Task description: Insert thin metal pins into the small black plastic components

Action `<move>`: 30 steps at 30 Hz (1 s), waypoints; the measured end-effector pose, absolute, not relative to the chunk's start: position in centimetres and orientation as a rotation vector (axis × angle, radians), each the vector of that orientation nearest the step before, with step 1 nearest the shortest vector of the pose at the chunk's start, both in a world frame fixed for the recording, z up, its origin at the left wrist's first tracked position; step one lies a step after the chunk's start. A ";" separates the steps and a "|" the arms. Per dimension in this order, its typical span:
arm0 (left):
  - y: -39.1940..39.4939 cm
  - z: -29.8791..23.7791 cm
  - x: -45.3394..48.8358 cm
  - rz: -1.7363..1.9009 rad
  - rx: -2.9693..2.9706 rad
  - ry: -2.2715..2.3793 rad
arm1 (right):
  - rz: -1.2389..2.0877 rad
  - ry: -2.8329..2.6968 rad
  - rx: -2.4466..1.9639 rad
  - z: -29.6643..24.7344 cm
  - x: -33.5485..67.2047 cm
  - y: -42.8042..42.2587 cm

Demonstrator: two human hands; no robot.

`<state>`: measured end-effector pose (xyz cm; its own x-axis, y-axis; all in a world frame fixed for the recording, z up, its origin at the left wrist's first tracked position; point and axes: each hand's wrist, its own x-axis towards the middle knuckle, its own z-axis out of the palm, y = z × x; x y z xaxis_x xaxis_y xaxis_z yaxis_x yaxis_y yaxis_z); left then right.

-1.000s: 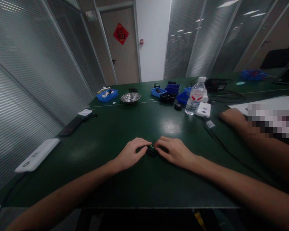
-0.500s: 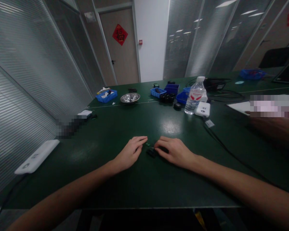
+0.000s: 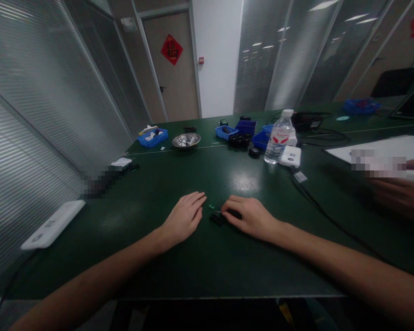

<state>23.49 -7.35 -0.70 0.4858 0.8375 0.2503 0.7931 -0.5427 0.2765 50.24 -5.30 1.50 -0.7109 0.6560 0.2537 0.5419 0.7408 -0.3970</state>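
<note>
My left hand [image 3: 183, 219] rests on the dark green table, fingers stretched out and holding nothing. Just right of its fingertips lies a tiny bright green piece [image 3: 211, 207], too small to identify. Below that, a small black part [image 3: 216, 218] sits between my two hands, close to my right fingertips. My right hand [image 3: 250, 216] is closed, with thumb and fingers curled round a slim dark tool [image 3: 236, 214]. A thin pale tip [image 3: 218, 212] points left from these fingers, above the black part. Most of the tool is hidden, so its kind is unclear.
A metal bowl [image 3: 186, 141] and blue bins [image 3: 153, 138] stand farther back. A water bottle [image 3: 277, 140] and white power bank [image 3: 290, 156] with a cable are at right. A white device [image 3: 54, 225] lies left. Another person's hand [image 3: 400, 195] is over white paper [image 3: 410, 142].
My left hand has drawn back slightly left, away from the green piece. My right hand stays in place. The other person's hand at the right has shifted.
</note>
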 end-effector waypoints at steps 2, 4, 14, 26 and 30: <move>-7.6 0.1 23.7 0.647 2.588 1.366 | 0.413 -2.553 -0.952 1.4 50.3 -5.3; -8.1 1.1 24.1 0.718 2.611 1.231 | 0.393 -2.521 -1.013 1.4 50.4 -5.1; -8.3 1.7 24.7 0.666 2.558 1.102 | 0.413 -2.390 -1.128 1.1 51.4 -3.6; -6.3 1.9 20.5 0.476 2.385 1.254 | 0.445 -2.390 -1.125 1.4 51.3 -3.9; -4.2 1.9 13.3 0.552 2.237 1.624 | 0.444 -2.388 -1.126 1.4 51.3 -3.9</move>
<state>13.32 -4.16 1.89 0.2789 0.9528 0.1202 0.8286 -0.3020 0.4715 51.27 -3.93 1.44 -0.5591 0.7848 0.2673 0.6365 0.6129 -0.4682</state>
